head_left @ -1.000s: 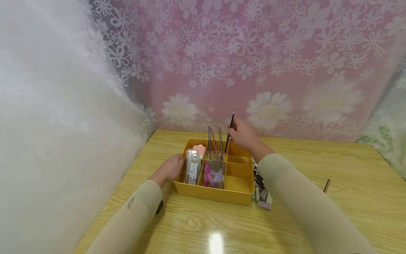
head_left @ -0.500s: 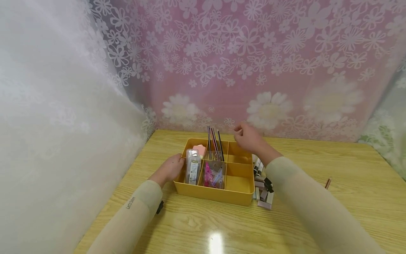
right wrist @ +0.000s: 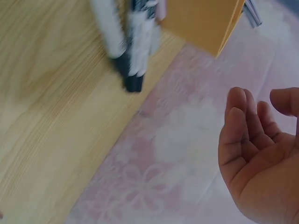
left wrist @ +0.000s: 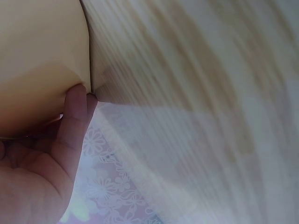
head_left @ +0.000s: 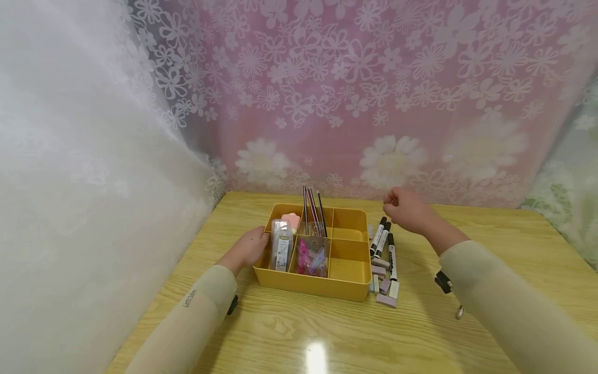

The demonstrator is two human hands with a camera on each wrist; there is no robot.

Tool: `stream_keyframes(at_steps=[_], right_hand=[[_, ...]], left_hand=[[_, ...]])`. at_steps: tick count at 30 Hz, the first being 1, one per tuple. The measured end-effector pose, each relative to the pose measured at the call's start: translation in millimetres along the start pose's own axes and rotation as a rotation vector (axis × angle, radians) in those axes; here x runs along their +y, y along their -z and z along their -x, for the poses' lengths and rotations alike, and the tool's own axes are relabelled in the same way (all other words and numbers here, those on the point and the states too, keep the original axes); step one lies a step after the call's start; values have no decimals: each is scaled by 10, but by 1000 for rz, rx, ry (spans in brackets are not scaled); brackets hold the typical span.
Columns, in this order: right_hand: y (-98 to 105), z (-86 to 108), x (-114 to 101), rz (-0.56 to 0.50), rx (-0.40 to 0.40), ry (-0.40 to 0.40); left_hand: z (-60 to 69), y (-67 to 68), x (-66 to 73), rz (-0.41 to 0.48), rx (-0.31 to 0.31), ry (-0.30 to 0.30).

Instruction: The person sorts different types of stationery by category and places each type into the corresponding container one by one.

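My left hand [head_left: 247,249] grips the left wall of a yellow divided box [head_left: 310,289]; in the left wrist view that hand [left wrist: 56,158] has its fingers at the box edge [left wrist: 42,51]. Several thin pencils [head_left: 313,210] stand in the box's back middle compartment. A clear case [head_left: 282,248] and a pink item [head_left: 291,220] are on its left side, and a clear pouch with pink pieces [head_left: 312,258] lies front middle. My right hand [head_left: 411,212] hovers beyond the markers, right of the box; in the right wrist view it [right wrist: 264,163] is empty, fingers loosely bent.
Black-and-white markers [head_left: 392,259] and several small blocks [head_left: 386,300] lie on the wooden table [head_left: 280,332] along the box's right side. A small pencil end [head_left: 460,312] shows beside the right sleeve. A flowered pink curtain [head_left: 327,135] hangs behind the table.
My right hand has let go of the dark pencil, which now leans with the others in the box, and has moved right, past the markers. My left hand stays on the box.
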State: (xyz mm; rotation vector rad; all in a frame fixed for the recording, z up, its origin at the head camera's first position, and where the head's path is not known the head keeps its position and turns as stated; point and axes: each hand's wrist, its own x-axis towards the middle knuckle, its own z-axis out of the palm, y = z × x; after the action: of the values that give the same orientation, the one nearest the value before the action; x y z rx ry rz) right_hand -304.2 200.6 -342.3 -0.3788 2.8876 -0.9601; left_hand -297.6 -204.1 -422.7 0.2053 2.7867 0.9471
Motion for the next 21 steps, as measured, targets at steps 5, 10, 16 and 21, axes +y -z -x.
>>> stream_keyframes(at_steps=[5,10,16,21], right_hand=[[118,169,250,55,-30,-36],[234,361,586,88,-65,-62],[338,590,1006,163,-165,-135],[406,769,1354,163,-255,-224]], left_hand=[[8,-10,-7,23,-11,20],[2,-17,-7,35,-12,19],[-5,-7,-8,10,0,9],[-5,0,-5,6,-2,5]])
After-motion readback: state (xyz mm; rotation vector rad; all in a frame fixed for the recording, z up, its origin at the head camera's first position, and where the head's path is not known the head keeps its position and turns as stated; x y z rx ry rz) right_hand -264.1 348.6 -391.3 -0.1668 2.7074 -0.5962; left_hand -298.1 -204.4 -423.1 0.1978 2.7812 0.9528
